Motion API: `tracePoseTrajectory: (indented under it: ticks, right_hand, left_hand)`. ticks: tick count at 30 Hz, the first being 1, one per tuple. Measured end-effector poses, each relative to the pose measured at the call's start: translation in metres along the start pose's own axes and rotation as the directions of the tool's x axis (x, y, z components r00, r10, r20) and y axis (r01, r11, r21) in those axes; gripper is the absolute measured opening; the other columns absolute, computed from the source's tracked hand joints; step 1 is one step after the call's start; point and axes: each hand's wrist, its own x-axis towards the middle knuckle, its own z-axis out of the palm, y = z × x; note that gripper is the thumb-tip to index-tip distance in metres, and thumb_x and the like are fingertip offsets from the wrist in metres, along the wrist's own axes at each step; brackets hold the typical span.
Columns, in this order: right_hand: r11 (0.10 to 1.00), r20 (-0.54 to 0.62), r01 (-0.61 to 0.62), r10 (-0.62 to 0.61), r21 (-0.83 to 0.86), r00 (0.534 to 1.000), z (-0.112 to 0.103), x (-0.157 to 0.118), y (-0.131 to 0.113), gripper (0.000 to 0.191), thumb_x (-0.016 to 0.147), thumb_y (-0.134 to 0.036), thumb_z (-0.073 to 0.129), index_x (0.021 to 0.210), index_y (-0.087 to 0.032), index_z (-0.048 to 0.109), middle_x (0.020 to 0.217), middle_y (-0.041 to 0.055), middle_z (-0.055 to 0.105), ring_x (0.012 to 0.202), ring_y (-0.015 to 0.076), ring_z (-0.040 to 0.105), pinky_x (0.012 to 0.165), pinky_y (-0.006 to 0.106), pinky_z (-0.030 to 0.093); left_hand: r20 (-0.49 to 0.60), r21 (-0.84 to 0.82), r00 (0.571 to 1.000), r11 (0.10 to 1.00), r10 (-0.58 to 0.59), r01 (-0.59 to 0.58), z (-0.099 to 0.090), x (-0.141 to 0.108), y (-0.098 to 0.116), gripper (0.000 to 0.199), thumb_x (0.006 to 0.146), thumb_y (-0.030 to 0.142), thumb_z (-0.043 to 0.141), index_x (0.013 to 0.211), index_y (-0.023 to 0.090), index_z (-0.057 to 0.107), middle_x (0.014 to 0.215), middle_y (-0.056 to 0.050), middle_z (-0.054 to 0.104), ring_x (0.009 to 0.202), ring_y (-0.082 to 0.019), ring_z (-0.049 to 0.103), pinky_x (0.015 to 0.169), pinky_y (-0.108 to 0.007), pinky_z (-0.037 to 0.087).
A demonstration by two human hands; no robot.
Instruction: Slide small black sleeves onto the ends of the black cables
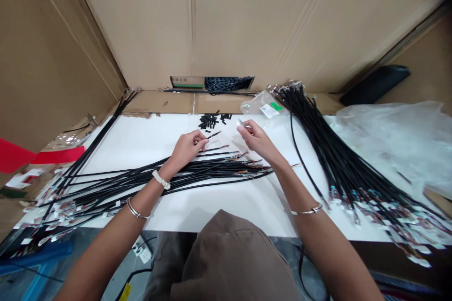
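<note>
In the head view my left hand pinches a black cable close to its stripped end, which points up and to the right. My right hand is closed, with thumb and fingertips on a small pale, shiny piece whose kind I cannot make out. A gap separates the two hands. Just beyond them lies a loose pile of short black tube pieces. Below my left hand a bundle of black cables stretches across the white table, with coloured wires bared at the right ends.
A thick bundle of black cables with white connectors lies at the right, beside clear plastic sheeting. A labelled plastic bag is at the back. More cables lean at the left. Cardboard walls surround the table.
</note>
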Motion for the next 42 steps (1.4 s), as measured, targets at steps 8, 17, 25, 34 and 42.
tracePoseTrajectory:
  ticks: [8, 17, 25, 34, 42]
  right_hand:
    - [0.904, 0.182, 0.251, -0.198, -0.346, 0.963, 0.029, -0.015, -0.013, 0.031, 0.096, -0.048, 0.04, 0.089, -0.022, 0.055, 0.067, -0.0017, 0.055, 0.063, 0.0145, 0.051, 0.062, 0.026, 0.035]
    - [0.719, 0.158, 0.262, -0.21, -0.643, 0.965, 0.038, -0.018, -0.018, 0.029, 0.098, -0.042, 0.04, 0.1, -0.021, 0.061, 0.084, 0.0062, 0.072, 0.071, 0.0206, 0.063, 0.059, 0.027, 0.032]
    - [0.67, 0.16, 0.28, -0.236, -0.688, 0.958, 0.041, -0.018, -0.014, 0.03, 0.099, -0.041, 0.039, 0.101, -0.021, 0.062, 0.086, 0.0064, 0.073, 0.07, 0.0193, 0.064, 0.058, 0.026, 0.03]
    - [0.622, 0.132, 0.237, -0.211, -0.746, 0.969, 0.041, -0.018, -0.018, 0.033, 0.1, -0.042, 0.037, 0.108, -0.019, 0.06, 0.086, 0.007, 0.075, 0.073, 0.0206, 0.067, 0.056, 0.026, 0.026]
    - [0.561, 0.136, 0.244, -0.229, -0.791, 0.964, 0.047, -0.018, -0.017, 0.037, 0.1, -0.043, 0.034, 0.106, -0.019, 0.061, 0.084, 0.0069, 0.075, 0.07, 0.0198, 0.067, 0.054, 0.027, 0.021]
  left_hand:
    - [-0.094, 0.185, 0.991, 0.98, 0.098, -0.08, 0.006, -0.004, 0.001, 0.012, 0.09, 0.028, 0.055, 0.083, 0.019, 0.06, 0.072, -0.001, 0.07, 0.068, -0.016, 0.065, 0.07, -0.027, 0.046]
    - [-0.097, 0.138, 0.989, 0.985, 0.114, -0.1, 0.011, -0.007, 0.004, 0.013, 0.091, 0.029, 0.054, 0.084, 0.019, 0.059, 0.074, -0.002, 0.069, 0.069, -0.016, 0.065, 0.068, -0.026, 0.047]
    - [-0.109, 0.109, 0.987, 0.989, 0.116, -0.104, 0.013, -0.007, 0.003, 0.013, 0.09, 0.028, 0.055, 0.084, 0.019, 0.059, 0.073, -0.002, 0.069, 0.069, -0.016, 0.066, 0.068, -0.026, 0.048]
    - [-0.155, 0.078, 0.979, 0.989, 0.134, -0.123, 0.014, -0.005, 0.003, 0.012, 0.089, 0.028, 0.056, 0.082, 0.02, 0.059, 0.068, 0.0, 0.068, 0.064, -0.016, 0.066, 0.066, -0.026, 0.049]
    - [-0.154, 0.055, 0.978, 0.99, 0.138, -0.131, 0.016, -0.005, 0.0, 0.013, 0.089, 0.029, 0.056, 0.081, 0.019, 0.06, 0.068, -0.001, 0.068, 0.064, -0.016, 0.066, 0.066, -0.026, 0.05]
